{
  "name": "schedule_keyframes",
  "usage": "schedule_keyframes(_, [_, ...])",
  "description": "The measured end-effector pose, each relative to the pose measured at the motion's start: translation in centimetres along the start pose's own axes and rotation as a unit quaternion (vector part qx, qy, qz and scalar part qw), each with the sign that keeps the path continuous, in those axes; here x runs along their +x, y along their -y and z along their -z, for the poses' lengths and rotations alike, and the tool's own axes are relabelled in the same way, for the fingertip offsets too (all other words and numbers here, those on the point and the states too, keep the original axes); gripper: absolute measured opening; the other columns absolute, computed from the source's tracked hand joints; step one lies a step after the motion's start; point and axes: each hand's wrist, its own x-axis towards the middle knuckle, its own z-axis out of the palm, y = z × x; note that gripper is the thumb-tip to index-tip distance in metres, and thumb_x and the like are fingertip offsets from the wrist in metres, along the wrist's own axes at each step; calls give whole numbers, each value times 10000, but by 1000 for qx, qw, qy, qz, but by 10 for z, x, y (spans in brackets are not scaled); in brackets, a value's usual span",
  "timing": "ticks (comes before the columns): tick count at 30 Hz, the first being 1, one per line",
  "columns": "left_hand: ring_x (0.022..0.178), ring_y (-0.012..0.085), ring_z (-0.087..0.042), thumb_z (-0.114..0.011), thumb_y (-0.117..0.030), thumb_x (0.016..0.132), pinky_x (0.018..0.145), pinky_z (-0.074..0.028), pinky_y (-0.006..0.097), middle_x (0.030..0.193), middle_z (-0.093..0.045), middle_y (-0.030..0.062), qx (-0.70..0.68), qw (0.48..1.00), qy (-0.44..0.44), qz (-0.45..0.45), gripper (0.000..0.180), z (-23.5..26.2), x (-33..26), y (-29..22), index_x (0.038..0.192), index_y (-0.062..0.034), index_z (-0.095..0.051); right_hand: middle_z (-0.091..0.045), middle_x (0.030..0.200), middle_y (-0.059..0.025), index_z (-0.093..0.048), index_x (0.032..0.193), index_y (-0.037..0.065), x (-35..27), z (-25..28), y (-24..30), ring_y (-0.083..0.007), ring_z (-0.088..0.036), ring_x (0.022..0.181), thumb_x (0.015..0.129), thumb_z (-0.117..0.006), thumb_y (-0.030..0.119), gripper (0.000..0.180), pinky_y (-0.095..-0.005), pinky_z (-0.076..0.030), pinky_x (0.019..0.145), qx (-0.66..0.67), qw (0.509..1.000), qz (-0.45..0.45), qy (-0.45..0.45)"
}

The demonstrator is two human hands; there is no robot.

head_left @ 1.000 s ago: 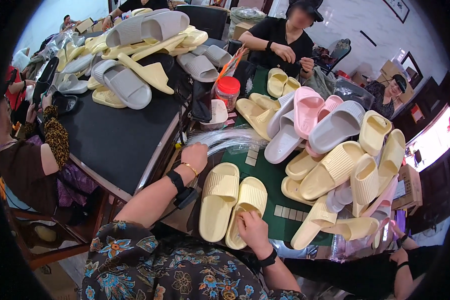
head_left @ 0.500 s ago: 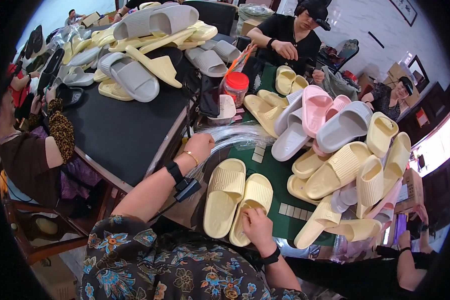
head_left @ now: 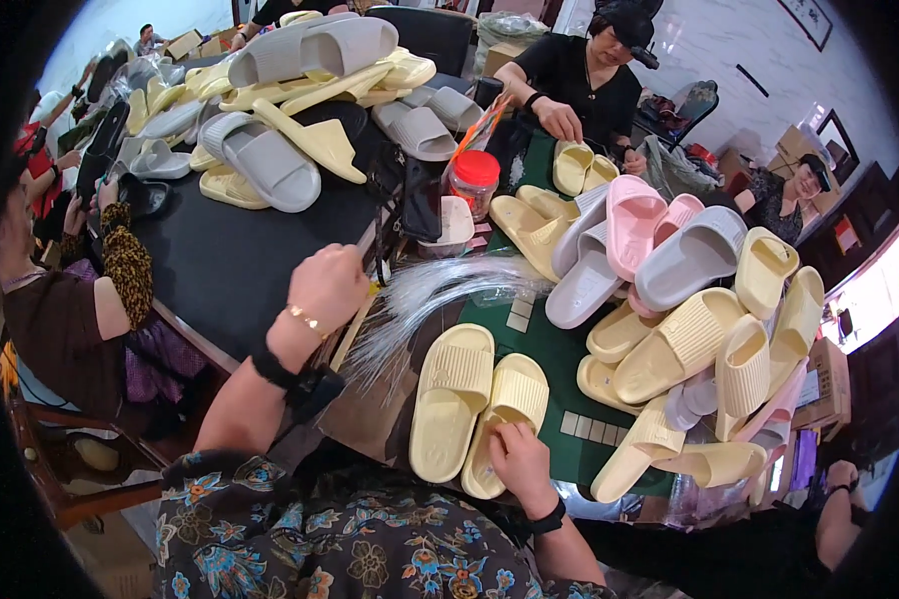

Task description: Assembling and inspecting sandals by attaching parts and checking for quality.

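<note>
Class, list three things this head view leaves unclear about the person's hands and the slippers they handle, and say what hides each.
1. What the left hand pinches: its closed fingers cover the near end of the bundle of clear strands.
2. The heel of the right-hand yellow slipper: the right hand lies over it.
3. The far slippers on the black table: fisheye bending at the rim shrinks them.

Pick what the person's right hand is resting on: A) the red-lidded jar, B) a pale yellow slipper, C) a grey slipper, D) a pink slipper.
B: the right hand lies on the heel end of a pale yellow slipper, one of a pair lying side by side.
</note>
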Motion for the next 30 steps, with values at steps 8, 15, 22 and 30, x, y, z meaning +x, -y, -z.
schedule_keyframes(8, [628,284,-571,-614,-13,748,565,-458,352,706,-556,114,-135,976,-171,20,42,59,-21,-8,751,-38,-581,-630,774,-109,-633,971,51,15,17,5,-267,-620,634,808,-646,66,164,-341,-497,551,123,989,19,-75])
schedule_keyframes(15, [604,259,-567,-651,-63,736,531,-469,352,697,-541,80,-180,956,-74,-218,78,41,-62,-58,736,-69,-573,-632,830,-84,-340,1377,-5,29,47,44,-113,-588,648,870,-585,9,563,-237,-486,606,257,959,-16,-115])
schedule_keyframes(22, [662,185,-590,-620,-107,706,557,-490,289,756,-547,28,-192,908,-19,-372,132,13,-93,-85,831,-76,-588,-633,881,-106,-605,1120,41,20,41,40,-268,-631,711,803,-662,53,322,-345,-521,623,143,986,66,-57])
schedule_keyframes(30, [725,189,-589,-611,-130,698,622,-512,278,875,-578,48,-201,845,88,-488,236,4,-112,-82,922,-59,-589,-621,863,-118,-645,963,31,-13,46,32,-288,-634,741,780,-680,48,187,-350,-527,641,133,991,9,14])
